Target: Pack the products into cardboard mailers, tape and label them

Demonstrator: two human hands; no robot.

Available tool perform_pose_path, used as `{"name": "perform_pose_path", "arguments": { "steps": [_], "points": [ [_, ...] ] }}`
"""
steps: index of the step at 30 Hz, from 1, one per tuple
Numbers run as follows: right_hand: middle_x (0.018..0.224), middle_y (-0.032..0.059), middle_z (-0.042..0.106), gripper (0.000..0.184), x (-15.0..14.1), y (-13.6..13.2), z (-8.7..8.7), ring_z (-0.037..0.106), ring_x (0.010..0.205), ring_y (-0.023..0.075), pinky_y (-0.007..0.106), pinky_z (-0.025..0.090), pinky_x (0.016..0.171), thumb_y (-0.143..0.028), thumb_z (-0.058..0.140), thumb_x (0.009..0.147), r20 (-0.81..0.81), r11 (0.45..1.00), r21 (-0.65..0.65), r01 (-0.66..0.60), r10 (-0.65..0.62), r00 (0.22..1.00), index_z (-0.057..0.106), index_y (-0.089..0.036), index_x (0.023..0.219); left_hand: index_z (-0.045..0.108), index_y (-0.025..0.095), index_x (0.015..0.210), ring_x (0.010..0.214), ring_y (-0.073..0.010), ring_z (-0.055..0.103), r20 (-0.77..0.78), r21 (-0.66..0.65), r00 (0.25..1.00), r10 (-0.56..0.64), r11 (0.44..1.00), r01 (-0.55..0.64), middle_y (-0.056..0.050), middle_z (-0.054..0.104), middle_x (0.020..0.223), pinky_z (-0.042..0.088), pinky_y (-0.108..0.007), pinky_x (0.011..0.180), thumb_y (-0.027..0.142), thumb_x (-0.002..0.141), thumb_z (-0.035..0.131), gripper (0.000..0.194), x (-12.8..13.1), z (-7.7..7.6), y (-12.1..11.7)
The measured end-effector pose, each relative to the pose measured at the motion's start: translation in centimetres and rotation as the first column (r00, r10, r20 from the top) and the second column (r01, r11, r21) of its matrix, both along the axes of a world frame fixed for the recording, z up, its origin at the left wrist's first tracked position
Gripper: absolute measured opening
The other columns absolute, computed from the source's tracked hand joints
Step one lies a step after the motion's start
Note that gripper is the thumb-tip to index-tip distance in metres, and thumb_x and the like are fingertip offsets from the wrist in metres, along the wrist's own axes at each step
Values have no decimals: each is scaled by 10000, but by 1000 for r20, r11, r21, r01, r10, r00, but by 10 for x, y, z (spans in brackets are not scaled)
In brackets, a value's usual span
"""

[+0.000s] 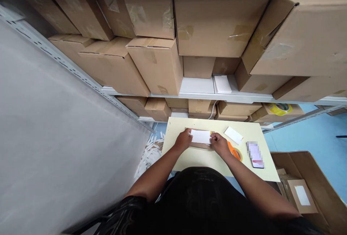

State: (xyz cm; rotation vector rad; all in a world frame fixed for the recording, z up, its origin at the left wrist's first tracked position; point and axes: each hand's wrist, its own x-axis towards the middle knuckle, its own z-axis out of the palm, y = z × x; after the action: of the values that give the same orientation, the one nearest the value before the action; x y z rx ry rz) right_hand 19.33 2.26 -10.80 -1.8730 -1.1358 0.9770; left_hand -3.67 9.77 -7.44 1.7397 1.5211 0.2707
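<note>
A small brown cardboard box (200,146) lies on a pale yellow table (195,159) in front of me. A white label (201,136) lies on top of the box. My left hand (183,140) pinches the label's left end and my right hand (219,143) pinches its right end, fingers closed on it. A second white label (233,135) lies loose on the table to the right. An orange tape dispenser (235,152) sits just beside my right wrist.
A phone-sized item (255,154) lies near the table's right edge. Metal shelves stacked with cardboard boxes (162,61) rise behind the table. An open carton (303,188) with small labelled boxes stands at the right. White paper strips (150,153) litter the floor at the left.
</note>
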Motion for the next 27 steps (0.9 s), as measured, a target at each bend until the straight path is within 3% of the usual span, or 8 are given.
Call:
{"name": "perform_pose_path", "arguments": {
  "steps": [12, 27],
  "points": [
    [809, 1, 733, 214, -6, -1, 6, 636, 691, 187, 283, 450, 658, -305, 570, 854, 174, 987, -142, -73, 98, 980, 707, -241, 1005, 633, 227, 1301, 961, -239, 703, -79, 54, 997, -19, 998, 23, -62, 758, 1039, 482, -302, 806, 261, 984, 542, 331, -1, -11, -4],
    [930, 42, 742, 258, -8, 4, -14, 670, 864, 203, 285, 465, 790, -215, 544, 916, 322, 971, -167, -173, 220, 921, 722, -205, 1103, 616, 190, 1337, 1085, -290, 702, -198, 83, 976, -86, 991, 104, -125, 751, 1176, 513, -355, 881, 257, 990, 495, 374, 4, -20, -6]
  ]
}}
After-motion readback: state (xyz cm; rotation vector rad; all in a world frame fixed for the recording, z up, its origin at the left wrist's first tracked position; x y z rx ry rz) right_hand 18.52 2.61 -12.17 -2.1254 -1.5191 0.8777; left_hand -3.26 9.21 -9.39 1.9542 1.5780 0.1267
